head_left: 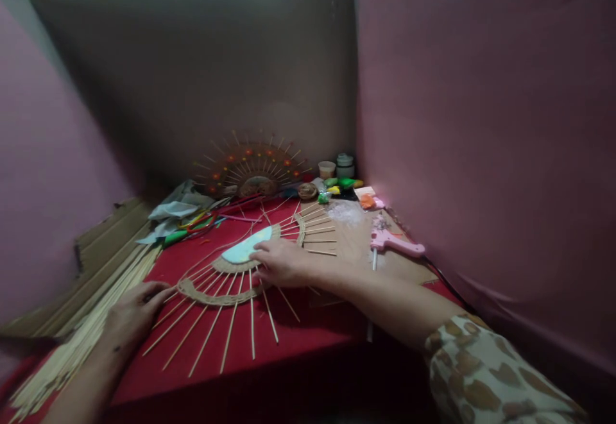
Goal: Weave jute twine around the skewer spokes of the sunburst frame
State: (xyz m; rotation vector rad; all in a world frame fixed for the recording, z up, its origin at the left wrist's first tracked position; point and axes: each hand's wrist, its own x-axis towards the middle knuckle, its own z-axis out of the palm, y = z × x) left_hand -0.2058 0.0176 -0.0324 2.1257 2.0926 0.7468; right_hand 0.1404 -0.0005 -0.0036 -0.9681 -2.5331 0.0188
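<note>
A half-round fan-shaped craft (235, 283) of thin sticks lies on the red cloth, with a pale blue half-disc (240, 249) at its centre. A woven twine band (214, 299) curves across its sticks. At the band's left end, the fingers of my left hand (137, 312) are pinched together on the twine. My right hand (282, 260) grips the craft near the middle, its fingertips at the blue half-disc and over the sticks; it hides part of the band. Loose twine (206, 258) trails behind the craft from the left end.
A finished-looking stick fan (257, 170) with orange flowers stands at the back. Long loose sticks (91, 328) and cardboard (110, 238) lie at left. A pink glue gun (394, 243) rests on a board at right. Small jars (344, 166) and coloured packets (346, 183) stand behind.
</note>
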